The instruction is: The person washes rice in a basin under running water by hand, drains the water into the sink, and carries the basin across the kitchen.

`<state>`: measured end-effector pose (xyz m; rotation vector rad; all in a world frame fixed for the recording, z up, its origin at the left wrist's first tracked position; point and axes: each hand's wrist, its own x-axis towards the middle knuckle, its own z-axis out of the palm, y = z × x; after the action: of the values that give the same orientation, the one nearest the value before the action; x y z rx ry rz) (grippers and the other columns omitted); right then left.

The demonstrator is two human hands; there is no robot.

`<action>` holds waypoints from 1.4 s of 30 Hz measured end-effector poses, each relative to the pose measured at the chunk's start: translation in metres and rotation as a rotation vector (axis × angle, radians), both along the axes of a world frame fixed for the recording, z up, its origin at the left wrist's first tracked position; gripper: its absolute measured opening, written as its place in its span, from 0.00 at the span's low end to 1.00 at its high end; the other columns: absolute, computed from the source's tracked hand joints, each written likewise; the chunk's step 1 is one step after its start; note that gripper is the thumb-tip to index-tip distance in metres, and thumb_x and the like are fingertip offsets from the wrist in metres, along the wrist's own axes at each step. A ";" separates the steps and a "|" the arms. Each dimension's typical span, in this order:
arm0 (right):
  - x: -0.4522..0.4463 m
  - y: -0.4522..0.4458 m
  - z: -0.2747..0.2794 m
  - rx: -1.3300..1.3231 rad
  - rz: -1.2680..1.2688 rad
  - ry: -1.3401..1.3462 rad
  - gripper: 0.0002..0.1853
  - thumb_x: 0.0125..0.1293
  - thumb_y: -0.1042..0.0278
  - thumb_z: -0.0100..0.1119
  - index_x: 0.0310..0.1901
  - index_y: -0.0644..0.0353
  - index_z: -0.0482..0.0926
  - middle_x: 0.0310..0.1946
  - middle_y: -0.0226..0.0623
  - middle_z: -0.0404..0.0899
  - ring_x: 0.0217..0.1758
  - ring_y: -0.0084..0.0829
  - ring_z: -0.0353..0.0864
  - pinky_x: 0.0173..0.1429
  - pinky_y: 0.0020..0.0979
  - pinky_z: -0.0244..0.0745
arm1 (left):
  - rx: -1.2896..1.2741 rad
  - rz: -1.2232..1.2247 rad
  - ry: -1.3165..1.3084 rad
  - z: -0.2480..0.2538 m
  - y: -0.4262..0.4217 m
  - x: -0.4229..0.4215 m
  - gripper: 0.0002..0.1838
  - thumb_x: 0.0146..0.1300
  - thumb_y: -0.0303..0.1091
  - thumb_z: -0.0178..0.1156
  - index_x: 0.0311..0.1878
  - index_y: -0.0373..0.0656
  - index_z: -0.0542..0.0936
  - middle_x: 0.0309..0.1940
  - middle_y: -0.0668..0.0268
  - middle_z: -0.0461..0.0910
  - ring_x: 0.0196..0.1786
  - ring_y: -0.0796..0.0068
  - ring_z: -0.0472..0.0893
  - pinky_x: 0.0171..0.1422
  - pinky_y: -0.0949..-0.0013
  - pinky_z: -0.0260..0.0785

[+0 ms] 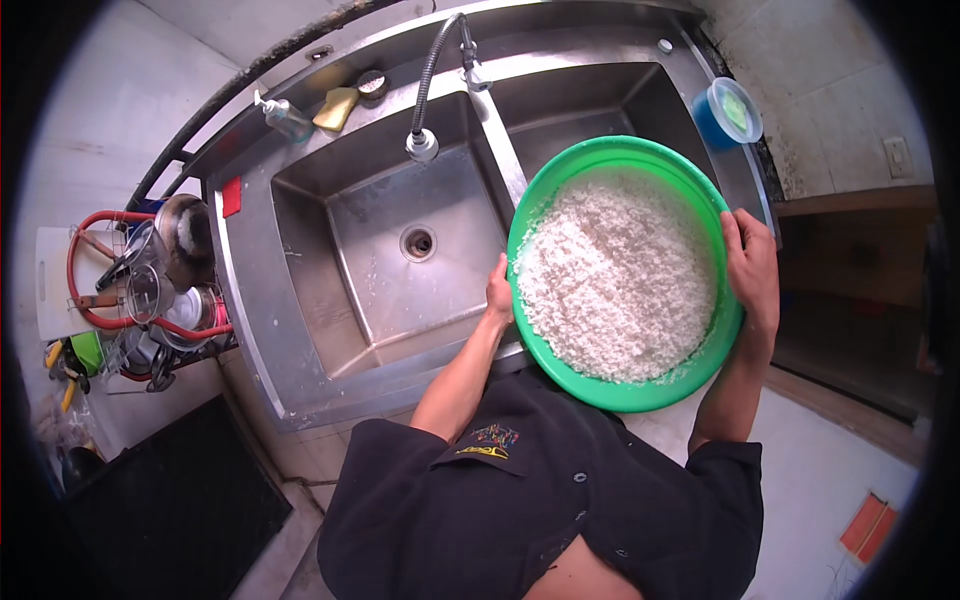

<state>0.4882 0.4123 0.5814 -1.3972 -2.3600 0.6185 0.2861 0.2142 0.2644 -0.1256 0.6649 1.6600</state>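
Note:
A large round green basin (566, 385) is held between my two hands, over the right part of the sink and its front edge. Inside lies a broad heap of white, crumbly, grain-like stuff (615, 285), with some bits stuck along the wall. My left hand (500, 290) grips the basin's left side, its fingers mostly hidden beneath. On the right side, my right hand (750, 262) has its fingers curled over the rim. Part of the right sink bowl (575, 105) is covered by the basin.
To the left is the bare left sink bowl (400, 290) with its drain. A hose faucet (422, 145) hangs over it. Behind stand a soap bottle (285, 118) and a yellow sponge (336, 108). A blue tub (728, 112) sits at right; a dish rack (150, 290) stands at left.

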 end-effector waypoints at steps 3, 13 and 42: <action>-0.003 -0.001 0.001 0.010 0.008 -0.012 0.19 0.72 0.61 0.53 0.30 0.70 0.69 0.22 0.53 0.66 0.25 0.43 0.59 0.33 0.39 0.63 | -0.001 0.001 -0.025 0.006 0.000 0.000 0.29 0.77 0.50 0.33 0.63 0.36 0.70 0.57 0.53 0.76 0.57 0.59 0.79 0.65 0.57 0.71; -0.009 -0.004 0.007 0.023 0.013 -0.054 0.19 0.72 0.61 0.52 0.30 0.71 0.68 0.24 0.56 0.67 0.27 0.53 0.62 0.34 0.43 0.62 | 0.017 -0.007 -0.092 0.017 -0.001 -0.001 0.28 0.76 0.49 0.35 0.63 0.37 0.70 0.58 0.53 0.76 0.58 0.58 0.77 0.66 0.56 0.69; -0.012 -0.008 0.011 0.038 0.009 -0.083 0.18 0.73 0.60 0.52 0.31 0.69 0.69 0.25 0.59 0.69 0.30 0.61 0.63 0.33 0.45 0.63 | 0.046 -0.087 -0.024 -0.025 0.018 -0.021 0.28 0.71 0.46 0.34 0.61 0.34 0.72 0.56 0.52 0.78 0.56 0.57 0.79 0.65 0.57 0.70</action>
<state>0.4766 0.4041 0.5923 -1.4222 -2.4301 0.5250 0.2654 0.2319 0.2397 -0.0821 0.6060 1.5864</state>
